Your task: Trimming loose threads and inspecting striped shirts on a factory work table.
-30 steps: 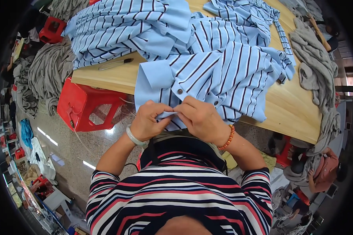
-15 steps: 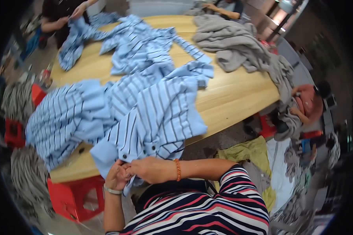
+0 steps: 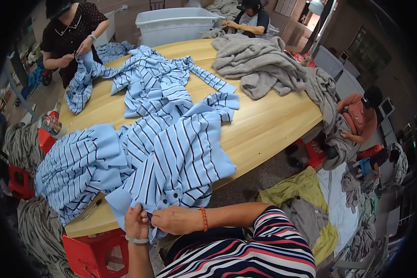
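Observation:
A light-blue shirt (image 3: pixel 180 148) with dark stripes and dark buttons lies across the near part of the table. Its near edge hangs over the table's front, where both hands meet. My left hand (image 3: pixel 137 224), a pale band on its wrist, pinches this edge with closed fingers. Close on its right, my right hand (image 3: pixel 177 220), with an orange bead bracelet, is closed on the same cloth; its fingertips are partly hidden. Whether anything small is between the fingers cannot be made out. A slim metal tool, like thread snips (image 3: pixel 92 209), lies left of the hands.
More striped garments (image 3: pixel 81 160) cover the left of the wooden table (image 3: pixel 268 125). Grey knits (image 3: pixel 259 60) are heaped at its far right. Co-workers handle cloth at the far left, far side and right. A red stool (image 3: pixel 95 255) stands below the near-left edge; a white tub (image 3: pixel 176 28) stands behind.
The view has tilted up a little, so more of the far side shows. My left fingers have risen and drawn together on the shirt's edge; my right hand stays beside them.

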`<action>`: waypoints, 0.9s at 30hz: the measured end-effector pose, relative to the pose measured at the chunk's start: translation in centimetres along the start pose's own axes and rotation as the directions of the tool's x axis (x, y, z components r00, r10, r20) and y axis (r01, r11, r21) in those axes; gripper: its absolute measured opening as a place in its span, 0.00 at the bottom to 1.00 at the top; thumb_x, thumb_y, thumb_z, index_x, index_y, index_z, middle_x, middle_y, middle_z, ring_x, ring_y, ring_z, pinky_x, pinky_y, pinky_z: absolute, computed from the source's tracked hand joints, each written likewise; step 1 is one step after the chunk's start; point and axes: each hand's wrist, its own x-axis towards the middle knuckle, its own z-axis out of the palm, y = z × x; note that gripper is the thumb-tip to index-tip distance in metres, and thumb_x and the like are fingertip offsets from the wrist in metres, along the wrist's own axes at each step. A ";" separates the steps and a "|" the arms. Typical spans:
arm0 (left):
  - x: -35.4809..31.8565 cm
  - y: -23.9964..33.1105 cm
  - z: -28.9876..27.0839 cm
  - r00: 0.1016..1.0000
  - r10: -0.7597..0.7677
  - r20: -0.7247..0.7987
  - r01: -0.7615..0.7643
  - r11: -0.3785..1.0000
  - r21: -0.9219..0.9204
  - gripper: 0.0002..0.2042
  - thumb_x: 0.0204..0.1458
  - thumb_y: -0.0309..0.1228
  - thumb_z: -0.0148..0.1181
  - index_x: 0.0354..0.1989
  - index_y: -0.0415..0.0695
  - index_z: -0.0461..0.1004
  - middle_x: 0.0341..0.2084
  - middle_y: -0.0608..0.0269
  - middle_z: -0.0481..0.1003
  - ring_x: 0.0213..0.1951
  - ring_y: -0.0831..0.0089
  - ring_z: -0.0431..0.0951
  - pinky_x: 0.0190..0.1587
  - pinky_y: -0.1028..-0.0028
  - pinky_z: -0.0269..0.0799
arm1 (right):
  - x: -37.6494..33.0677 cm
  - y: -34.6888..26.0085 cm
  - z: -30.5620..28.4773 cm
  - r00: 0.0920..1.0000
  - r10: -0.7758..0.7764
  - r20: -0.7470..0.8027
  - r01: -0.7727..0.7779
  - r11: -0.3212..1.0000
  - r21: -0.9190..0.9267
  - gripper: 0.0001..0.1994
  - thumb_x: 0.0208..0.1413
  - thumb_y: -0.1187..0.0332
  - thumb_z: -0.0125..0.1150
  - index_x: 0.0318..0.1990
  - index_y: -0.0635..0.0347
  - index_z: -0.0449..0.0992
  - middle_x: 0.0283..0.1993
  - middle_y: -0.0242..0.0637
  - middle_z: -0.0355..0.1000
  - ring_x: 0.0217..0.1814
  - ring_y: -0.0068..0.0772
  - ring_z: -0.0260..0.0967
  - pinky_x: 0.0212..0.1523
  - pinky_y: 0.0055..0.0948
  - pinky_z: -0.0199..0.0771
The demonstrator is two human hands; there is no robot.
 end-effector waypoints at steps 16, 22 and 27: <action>-3.5 -1.4 0.2 0.958 0.234 0.169 -0.277 0.909 0.313 0.10 0.57 0.25 0.59 0.45 0.34 0.74 0.37 0.61 0.79 0.37 0.76 0.78 0.42 0.78 0.72 | -0.2 -0.9 1.8 0.960 0.089 -0.267 -0.114 0.990 -0.081 0.08 0.49 0.75 0.53 0.37 0.66 0.67 0.35 0.45 0.66 0.37 0.47 0.70 0.36 0.37 0.72; -4.6 -0.2 2.4 0.944 0.254 0.211 -0.323 0.844 0.429 0.12 0.53 0.23 0.61 0.45 0.31 0.75 0.37 0.62 0.78 0.37 0.76 0.76 0.42 0.77 0.70 | 0.0 0.1 1.3 0.975 0.047 -0.219 -0.086 0.982 -0.170 0.07 0.48 0.74 0.53 0.35 0.67 0.67 0.35 0.46 0.66 0.37 0.46 0.70 0.36 0.37 0.72; -4.5 0.7 0.6 0.877 0.314 0.363 -0.467 0.384 0.797 0.07 0.51 0.24 0.59 0.38 0.36 0.75 0.30 0.58 0.76 0.35 0.70 0.77 0.39 0.71 0.70 | 0.6 0.9 0.4 0.996 -0.005 -0.089 -0.007 0.990 -0.144 0.05 0.49 0.73 0.54 0.32 0.66 0.69 0.33 0.47 0.67 0.35 0.49 0.71 0.34 0.39 0.73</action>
